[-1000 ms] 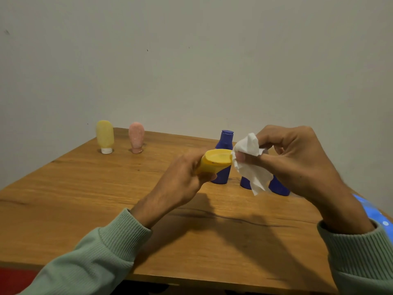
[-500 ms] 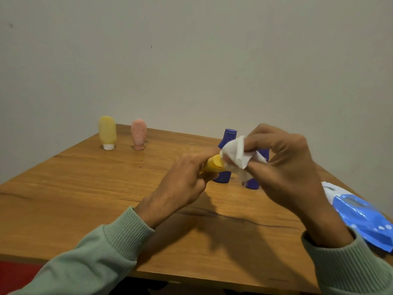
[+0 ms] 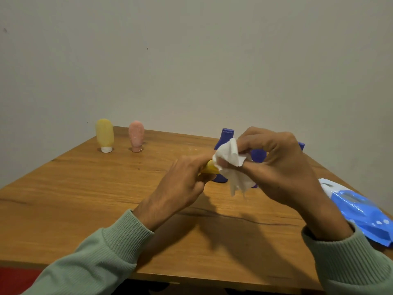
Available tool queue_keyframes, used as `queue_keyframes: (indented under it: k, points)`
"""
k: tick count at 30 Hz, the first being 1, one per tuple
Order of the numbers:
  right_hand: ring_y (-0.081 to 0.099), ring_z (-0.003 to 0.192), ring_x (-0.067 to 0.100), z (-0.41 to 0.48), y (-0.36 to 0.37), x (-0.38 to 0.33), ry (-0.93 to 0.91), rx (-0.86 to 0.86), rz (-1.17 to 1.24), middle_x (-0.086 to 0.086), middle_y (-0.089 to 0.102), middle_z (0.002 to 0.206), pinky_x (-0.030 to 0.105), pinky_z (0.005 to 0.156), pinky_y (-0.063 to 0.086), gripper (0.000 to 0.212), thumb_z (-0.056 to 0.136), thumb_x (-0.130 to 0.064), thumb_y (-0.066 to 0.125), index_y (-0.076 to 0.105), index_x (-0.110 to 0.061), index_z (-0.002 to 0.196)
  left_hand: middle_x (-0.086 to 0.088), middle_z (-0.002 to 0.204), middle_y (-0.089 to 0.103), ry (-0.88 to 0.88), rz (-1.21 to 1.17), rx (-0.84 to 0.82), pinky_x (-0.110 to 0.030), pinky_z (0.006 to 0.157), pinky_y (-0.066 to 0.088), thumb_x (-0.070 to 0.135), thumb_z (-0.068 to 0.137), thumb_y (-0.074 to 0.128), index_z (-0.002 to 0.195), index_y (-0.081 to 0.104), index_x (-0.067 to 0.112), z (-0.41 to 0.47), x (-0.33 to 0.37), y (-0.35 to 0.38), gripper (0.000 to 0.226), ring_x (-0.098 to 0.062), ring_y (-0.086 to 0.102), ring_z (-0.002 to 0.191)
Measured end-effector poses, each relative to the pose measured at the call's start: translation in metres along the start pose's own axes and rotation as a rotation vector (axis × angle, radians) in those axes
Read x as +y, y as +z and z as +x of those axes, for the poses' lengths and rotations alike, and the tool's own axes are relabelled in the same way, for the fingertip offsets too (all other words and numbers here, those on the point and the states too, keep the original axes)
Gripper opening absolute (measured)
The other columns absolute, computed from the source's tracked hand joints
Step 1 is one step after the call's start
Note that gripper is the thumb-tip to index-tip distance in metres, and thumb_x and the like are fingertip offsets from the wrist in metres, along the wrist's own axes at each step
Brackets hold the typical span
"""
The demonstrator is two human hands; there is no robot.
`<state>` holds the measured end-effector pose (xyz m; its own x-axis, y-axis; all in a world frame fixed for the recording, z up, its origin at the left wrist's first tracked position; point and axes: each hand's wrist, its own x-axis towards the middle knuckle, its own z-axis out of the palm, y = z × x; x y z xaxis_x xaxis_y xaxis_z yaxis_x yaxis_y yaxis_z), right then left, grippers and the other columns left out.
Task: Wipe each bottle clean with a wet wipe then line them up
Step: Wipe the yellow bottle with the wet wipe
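Observation:
My left hand (image 3: pixel 182 184) grips a small yellow bottle (image 3: pixel 209 168) above the table; only its end shows past my fingers. My right hand (image 3: pixel 282 167) presses a crumpled white wet wipe (image 3: pixel 231 160) over that end, and part of the wipe hangs down. Behind my hands stand dark blue bottles: one (image 3: pixel 223 141) is upright and mostly visible, another (image 3: pixel 258 155) shows between my fingers, and a third cap (image 3: pixel 301 145) peeks past my right hand. At the far left a pale yellow bottle (image 3: pixel 104 135) and a pink bottle (image 3: pixel 136 136) stand side by side on their caps.
The wooden table (image 3: pixel 85 199) meets a plain wall at the back. A blue and white wet-wipe pack (image 3: pixel 361 209) lies at the right edge. A red surface (image 3: pixel 12 279) shows below the table's front left edge.
My right hand has slid the wipe over the end of the yellow bottle, covering most of it. The view has shifted, bringing the wipe pack into sight on the right.

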<state>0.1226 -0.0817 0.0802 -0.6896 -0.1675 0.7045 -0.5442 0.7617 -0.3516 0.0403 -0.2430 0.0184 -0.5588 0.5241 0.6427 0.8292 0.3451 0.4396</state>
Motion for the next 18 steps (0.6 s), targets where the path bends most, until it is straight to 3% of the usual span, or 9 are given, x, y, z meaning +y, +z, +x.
queue_keyframes:
  k: [5,9,12,15,18]
  points:
    - [0.062,0.078,0.006,0.000,-0.023,0.008,0.087,-0.042,-0.021,-0.011,0.067,0.083,0.016,0.063,0.049,0.021,0.071,-0.026,0.078,0.075,-0.017,0.090,0.012,0.098,0.065,0.044,-0.007,0.004,-0.021,0.075,0.044,0.003,0.087,0.066,0.115,0.061,0.025,0.002,0.002,-0.001,0.036,-0.001,0.058,0.083]
    - [0.062,0.080,0.003,-0.001,-0.031,-0.002,0.074,-0.052,0.075,-0.016,0.066,0.080,0.008,0.065,0.046,0.025,0.067,-0.040,0.071,0.072,-0.025,0.088,0.004,0.101,0.069,0.047,0.027,0.006,-0.031,0.077,0.051,0.001,0.086,0.065,0.117,0.060,0.025,0.001,0.001,-0.002,0.039,-0.009,0.061,0.089]
    - [0.062,0.078,0.004,-0.002,-0.024,-0.009,0.036,-0.089,0.056,-0.014,0.067,0.079,0.008,0.065,0.044,0.024,0.071,-0.038,0.072,0.074,-0.022,0.089,0.003,0.091,0.069,0.077,0.092,0.011,-0.028,0.068,0.050,-0.001,0.084,0.065,0.107,0.060,0.026,0.001,0.000,-0.001,0.036,-0.010,0.061,0.080]
    - [0.060,0.082,0.003,-0.003,-0.011,-0.014,0.034,-0.149,-0.020,-0.017,0.065,0.084,0.014,0.066,0.048,0.021,0.076,-0.036,0.070,0.073,-0.026,0.094,-0.002,0.086,0.069,0.089,0.167,-0.001,-0.015,0.064,0.038,-0.003,0.083,0.065,0.102,0.065,0.016,-0.001,-0.001,-0.001,0.027,-0.008,0.057,0.073]
    - [0.059,0.079,0.003,-0.007,0.001,-0.018,0.005,-0.145,-0.118,-0.016,0.064,0.086,0.015,0.064,0.046,0.019,0.079,-0.034,0.070,0.073,-0.026,0.095,-0.008,0.090,0.070,0.095,0.236,0.042,-0.019,0.070,0.042,-0.002,0.085,0.065,0.102,0.067,0.007,-0.002,0.001,-0.002,0.020,-0.020,0.065,0.080]
